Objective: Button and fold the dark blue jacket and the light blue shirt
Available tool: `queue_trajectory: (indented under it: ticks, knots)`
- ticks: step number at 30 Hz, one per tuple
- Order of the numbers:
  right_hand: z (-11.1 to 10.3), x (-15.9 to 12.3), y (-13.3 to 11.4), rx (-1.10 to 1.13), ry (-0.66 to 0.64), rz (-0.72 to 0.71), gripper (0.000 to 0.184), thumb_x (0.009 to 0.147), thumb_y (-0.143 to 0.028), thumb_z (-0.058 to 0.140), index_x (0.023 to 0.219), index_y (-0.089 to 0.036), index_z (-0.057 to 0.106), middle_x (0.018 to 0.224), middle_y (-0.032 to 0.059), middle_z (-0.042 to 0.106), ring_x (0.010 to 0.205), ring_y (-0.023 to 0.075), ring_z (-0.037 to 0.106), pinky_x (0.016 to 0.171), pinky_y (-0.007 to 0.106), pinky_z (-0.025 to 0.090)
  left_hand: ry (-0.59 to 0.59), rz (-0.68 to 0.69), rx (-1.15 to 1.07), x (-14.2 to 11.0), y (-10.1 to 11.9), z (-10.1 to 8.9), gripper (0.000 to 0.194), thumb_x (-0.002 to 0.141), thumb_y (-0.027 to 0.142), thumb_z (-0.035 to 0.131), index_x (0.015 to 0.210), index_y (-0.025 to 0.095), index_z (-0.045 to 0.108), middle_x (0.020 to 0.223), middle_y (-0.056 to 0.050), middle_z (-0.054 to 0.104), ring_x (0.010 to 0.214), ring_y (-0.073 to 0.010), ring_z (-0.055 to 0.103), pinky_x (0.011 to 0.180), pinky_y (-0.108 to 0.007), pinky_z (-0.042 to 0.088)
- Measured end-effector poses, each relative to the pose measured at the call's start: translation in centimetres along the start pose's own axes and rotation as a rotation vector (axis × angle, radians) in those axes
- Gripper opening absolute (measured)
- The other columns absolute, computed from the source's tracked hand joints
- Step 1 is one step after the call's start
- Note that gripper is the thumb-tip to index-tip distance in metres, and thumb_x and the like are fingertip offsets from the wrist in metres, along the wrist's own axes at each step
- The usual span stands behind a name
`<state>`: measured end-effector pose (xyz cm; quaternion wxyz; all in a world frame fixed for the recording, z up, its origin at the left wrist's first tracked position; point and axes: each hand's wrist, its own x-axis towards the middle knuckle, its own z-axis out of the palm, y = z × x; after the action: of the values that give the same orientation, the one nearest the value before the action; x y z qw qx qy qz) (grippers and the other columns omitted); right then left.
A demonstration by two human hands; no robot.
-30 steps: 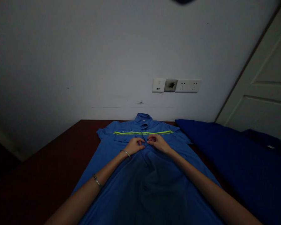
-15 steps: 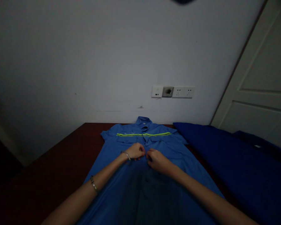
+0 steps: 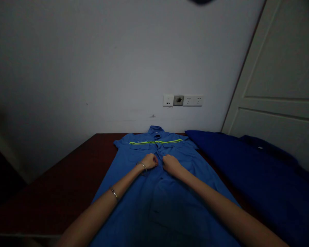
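Note:
A blue short-sleeved work shirt (image 3: 134,187) lies face up, its collar toward the wall and a yellow-green stripe across the chest. My left hand (image 3: 149,161), with bangles on wrist and forearm, is closed at the front opening, a little below the chest pockets. Facing it across a small gap, my right hand (image 3: 170,164) is closed on the other side of the opening. Both seem to pinch the shirt's front edges; the fingertips are partly hidden and the cloth between them is dark. Lower down the front a button (image 3: 161,178) shows faintly.
The shirt rests on a dark red table (image 3: 74,171) against a pale wall. To the right lies a darker blue folded garment (image 3: 237,164). Wall sockets (image 3: 193,100) sit above the table's back edge, and a panelled door (image 3: 278,89) stands at the right.
Both hands have come down the shirt's front from near the chest stripe to below the pockets, their fingers closing more tightly. The camera view has also shifted somewhat.

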<state>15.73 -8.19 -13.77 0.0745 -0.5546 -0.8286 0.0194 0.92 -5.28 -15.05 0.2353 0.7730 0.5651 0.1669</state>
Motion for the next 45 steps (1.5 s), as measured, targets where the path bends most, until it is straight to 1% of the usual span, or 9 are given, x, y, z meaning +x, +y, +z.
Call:
queue_trajectory:
  ticks: [7, 13, 17, 21, 25, 33, 39, 42, 45]
  knots:
    - [-0.1, 0.2, -0.2, 0.190, 0.066, 0.088, 0.026, 0.070, 0.000, 0.051, 0.090, -0.010, 0.064, 0.102, 0.0217, 0.062, 0.098, 0.0301, 0.058, 0.081, 0.035, 0.041, -0.058, -0.085, -0.144, -0.8, 0.8, 0.0, 0.006, 0.062, 0.014, 0.062, 0.062, 0.012, 0.067, 0.045, 0.004, 0.050, 0.043, -0.0083, 0.043, 0.045, -0.019, 0.037]
    - [-0.1, 0.8, 1.6, 0.554, 0.082, 0.139, 0.017, 0.058, -0.001, 0.057, 0.068, -0.013, 0.065, 0.071, 0.0060, 0.065, 0.077, 0.0205, 0.061, 0.068, 0.025, 0.043, -0.001, -0.070, -0.172, -0.7, 0.7, 0.8, 0.010, 0.055, 0.013, 0.069, 0.050, 0.012, 0.061, 0.047, 0.001, 0.053, 0.052, -0.0105, 0.047, 0.051, -0.020, 0.038]
    - [-0.5, 0.8, 2.3, 0.888, 0.078, 0.223, 0.016, 0.064, -0.011, 0.056, 0.076, -0.012, 0.065, 0.057, 0.0005, 0.058, 0.054, 0.0123, 0.055, 0.053, 0.022, 0.042, -0.038, -0.036, -0.181, -0.6, 0.2, 0.4, 0.007, 0.055, 0.010, 0.067, 0.050, 0.011, 0.063, 0.047, 0.002, 0.054, 0.052, -0.0099, 0.047, 0.051, -0.020, 0.037]
    - [-1.1, 0.7, 2.2, 1.163, 0.112, 0.291, 0.024, 0.068, -0.018, 0.052, 0.089, -0.013, 0.062, 0.061, 0.0005, 0.058, 0.050, 0.0089, 0.052, 0.051, 0.021, 0.044, -0.091, -0.004, -0.181, -0.7, -0.3, -1.1, 0.004, 0.056, 0.014, 0.065, 0.057, 0.011, 0.067, 0.046, 0.003, 0.054, 0.047, -0.0086, 0.046, 0.046, -0.019, 0.034]
    - [-0.8, 0.8, 1.9, 1.291, 0.152, 0.327, 0.034, 0.065, -0.013, 0.051, 0.098, -0.012, 0.059, 0.059, -0.0020, 0.054, 0.047, 0.0082, 0.049, 0.048, 0.021, 0.042, -0.048, -0.007, -0.269, -1.3, -0.6, -1.8, 0.012, 0.059, 0.022, 0.065, 0.065, 0.011, 0.069, 0.048, 0.003, 0.055, 0.047, -0.0082, 0.047, 0.043, -0.018, 0.031]
    - [1.7, 0.0, 1.3, 1.208, 0.250, 0.318, 0.040, 0.064, -0.015, 0.060, 0.103, -0.009, 0.055, 0.054, -0.0052, 0.051, 0.046, 0.0091, 0.046, 0.048, 0.021, 0.039, 0.217, -0.090, -0.521, -2.0, -0.9, 0.7, 0.023, 0.063, 0.030, 0.067, 0.074, 0.009, 0.068, 0.050, 0.002, 0.054, 0.046, -0.0068, 0.046, 0.043, -0.017, 0.032]
    - [2.7, -0.7, 0.7, 0.703, 0.292, 0.224, 0.065, 0.055, -0.032, 0.072, 0.112, -0.011, 0.050, 0.074, 0.0022, 0.061, 0.070, 0.0161, 0.057, 0.063, 0.025, 0.043, 0.292, -0.067, -0.497, -2.2, -0.5, 1.8, 0.015, 0.063, 0.025, 0.067, 0.068, 0.010, 0.066, 0.048, 0.003, 0.054, 0.046, -0.0075, 0.046, 0.045, -0.018, 0.035]
    - [2.8, -1.0, 0.8, 0.652, 0.227, 0.222, 0.060, 0.054, -0.027, 0.071, 0.109, -0.011, 0.053, 0.075, 0.0032, 0.062, 0.071, 0.0172, 0.058, 0.062, 0.025, 0.042, 0.338, -0.045, -0.491, -2.5, -0.7, 2.3, 0.012, 0.065, 0.021, 0.064, 0.069, 0.010, 0.066, 0.050, 0.002, 0.055, 0.049, -0.0081, 0.048, 0.047, -0.018, 0.037]
    - [2.4, -1.2, 1.4, 0.700, 0.220, 0.206, 0.041, 0.052, -0.018, 0.068, 0.092, -0.011, 0.062, 0.068, 0.0014, 0.061, 0.069, 0.0175, 0.058, 0.061, 0.023, 0.041, 0.373, -0.017, -0.472, -2.7, -1.0, 2.7, 0.012, 0.066, 0.020, 0.062, 0.072, 0.010, 0.066, 0.053, 0.001, 0.057, 0.051, -0.0091, 0.050, 0.049, -0.018, 0.039]
